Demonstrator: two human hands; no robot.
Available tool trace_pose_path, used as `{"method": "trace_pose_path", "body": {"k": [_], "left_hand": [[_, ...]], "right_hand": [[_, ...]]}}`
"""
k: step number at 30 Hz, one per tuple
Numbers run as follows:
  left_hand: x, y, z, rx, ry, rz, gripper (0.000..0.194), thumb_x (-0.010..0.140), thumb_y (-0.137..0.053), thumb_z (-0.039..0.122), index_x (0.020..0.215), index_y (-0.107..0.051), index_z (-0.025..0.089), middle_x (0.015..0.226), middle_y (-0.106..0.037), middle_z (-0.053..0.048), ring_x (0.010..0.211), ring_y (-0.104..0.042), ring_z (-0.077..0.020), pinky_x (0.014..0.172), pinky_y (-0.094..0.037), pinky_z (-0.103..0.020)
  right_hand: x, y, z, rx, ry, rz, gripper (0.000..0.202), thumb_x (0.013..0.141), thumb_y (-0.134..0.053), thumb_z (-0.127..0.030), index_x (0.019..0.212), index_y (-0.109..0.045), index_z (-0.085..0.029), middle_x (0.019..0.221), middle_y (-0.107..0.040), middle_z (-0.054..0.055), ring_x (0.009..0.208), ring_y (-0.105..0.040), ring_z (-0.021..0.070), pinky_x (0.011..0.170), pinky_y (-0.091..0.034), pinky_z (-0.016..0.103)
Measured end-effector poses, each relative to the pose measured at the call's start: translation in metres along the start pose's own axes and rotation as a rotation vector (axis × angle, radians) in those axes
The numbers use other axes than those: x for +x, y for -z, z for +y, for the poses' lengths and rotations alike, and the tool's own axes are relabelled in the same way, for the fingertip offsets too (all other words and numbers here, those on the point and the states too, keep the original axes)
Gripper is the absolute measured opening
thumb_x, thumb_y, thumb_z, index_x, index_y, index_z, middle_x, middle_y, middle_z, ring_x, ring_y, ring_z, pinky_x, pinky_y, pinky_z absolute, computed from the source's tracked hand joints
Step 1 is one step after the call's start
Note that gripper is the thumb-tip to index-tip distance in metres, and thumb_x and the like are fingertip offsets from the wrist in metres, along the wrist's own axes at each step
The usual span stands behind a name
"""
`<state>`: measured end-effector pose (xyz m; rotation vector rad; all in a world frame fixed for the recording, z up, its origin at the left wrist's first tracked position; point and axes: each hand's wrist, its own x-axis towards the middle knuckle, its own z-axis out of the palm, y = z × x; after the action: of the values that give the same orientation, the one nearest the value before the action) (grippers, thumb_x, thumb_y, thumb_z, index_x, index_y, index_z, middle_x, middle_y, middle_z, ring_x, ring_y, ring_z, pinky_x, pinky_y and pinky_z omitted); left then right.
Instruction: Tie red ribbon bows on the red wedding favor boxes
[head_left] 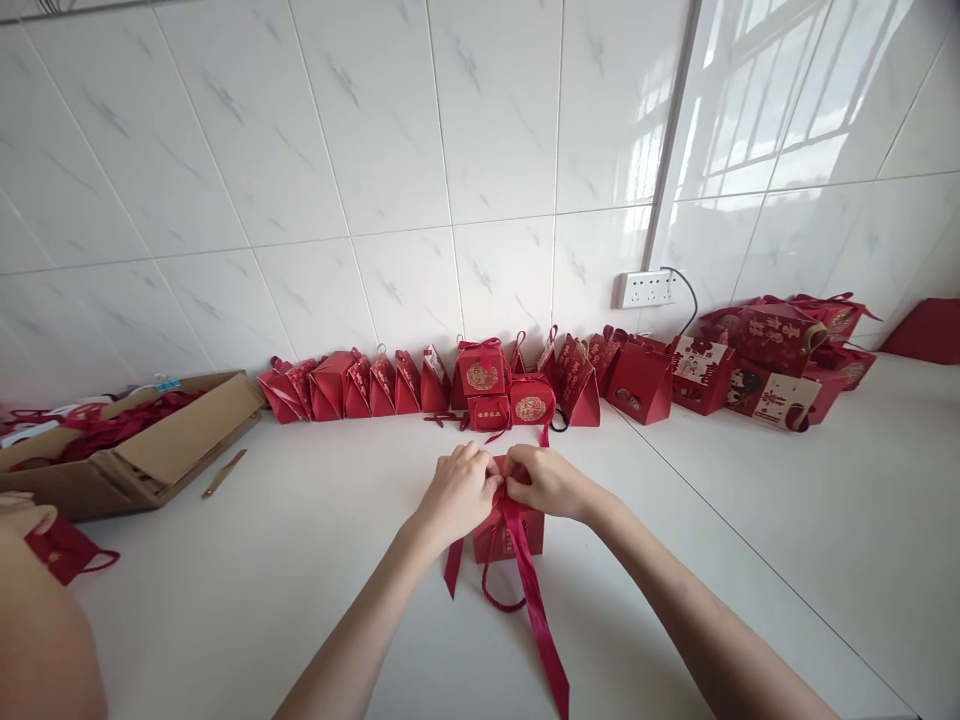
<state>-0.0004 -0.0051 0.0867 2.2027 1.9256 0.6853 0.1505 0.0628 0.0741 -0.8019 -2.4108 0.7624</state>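
Note:
A small red gift box [532,537] with a cord handle [504,604] stands on the white table in front of me. Both my hands meet at its top. My left hand [466,485] is closed, its fingers pinching the dark red ribbon there. Opposite it, my right hand [541,482] pinches the same ribbon [534,590], one long tail of which hangs down the front onto the table. A shorter tail [454,570] hangs below my left hand. The knot or loop between my fingertips is mostly hidden.
Several red gift boxes [382,385] line the tiled wall, with more piled at the right [780,365]. A cardboard box [172,450] of red ribbons sits left, near a thin gold strip [225,473]. Another person's arm [45,610] is at the left edge beside a red pouch [64,548].

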Motion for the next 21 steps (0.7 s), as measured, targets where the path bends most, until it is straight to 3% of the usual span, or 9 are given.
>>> {"method": "trace_pose_path", "body": {"k": [5,9,17,21], "left_hand": [[0.016,-0.004,-0.010,-0.103,-0.059,0.012,0.016,0.075,-0.048,0.008,0.063,-0.047,0.019,0.082,-0.056,-0.003,0.089,-0.055,-0.0224,0.086,-0.044,-0.040],[0.015,-0.017,-0.021,-0.199,-0.119,0.057,0.014,0.070,-0.050,0.008,0.064,-0.045,0.019,0.085,-0.055,-0.003,0.089,-0.054,-0.0207,0.083,-0.046,-0.036],[-0.002,-0.032,-0.024,-0.509,-0.137,0.226,0.007,0.080,-0.051,0.021,0.075,-0.055,0.020,0.094,-0.055,-0.005,0.098,-0.053,-0.0207,0.092,-0.042,-0.037],[-0.002,-0.034,-0.020,-0.599,-0.143,0.203,0.007,0.079,-0.052,0.018,0.075,-0.059,0.020,0.098,-0.055,-0.006,0.101,-0.054,-0.0211,0.093,-0.043,-0.038]], "right_hand": [[0.015,0.003,0.001,-0.014,0.033,-0.057,0.014,0.062,-0.057,-0.007,0.060,-0.048,-0.017,0.059,-0.052,-0.004,0.053,-0.041,0.0087,0.052,-0.031,0.021],[0.012,-0.004,0.005,-0.008,0.023,0.022,0.013,0.064,-0.054,-0.005,0.066,-0.050,-0.017,0.065,-0.051,-0.004,0.057,-0.041,0.0085,0.055,-0.031,0.021],[-0.004,-0.002,0.016,0.250,0.030,-0.043,0.014,0.069,-0.047,-0.008,0.076,-0.053,-0.018,0.061,-0.041,-0.006,0.056,-0.036,0.0083,0.054,-0.033,0.020],[-0.008,0.003,0.015,0.270,0.050,-0.080,0.013,0.067,-0.045,-0.008,0.073,-0.051,-0.018,0.066,-0.045,-0.004,0.058,-0.037,0.0085,0.056,-0.034,0.021]]}}
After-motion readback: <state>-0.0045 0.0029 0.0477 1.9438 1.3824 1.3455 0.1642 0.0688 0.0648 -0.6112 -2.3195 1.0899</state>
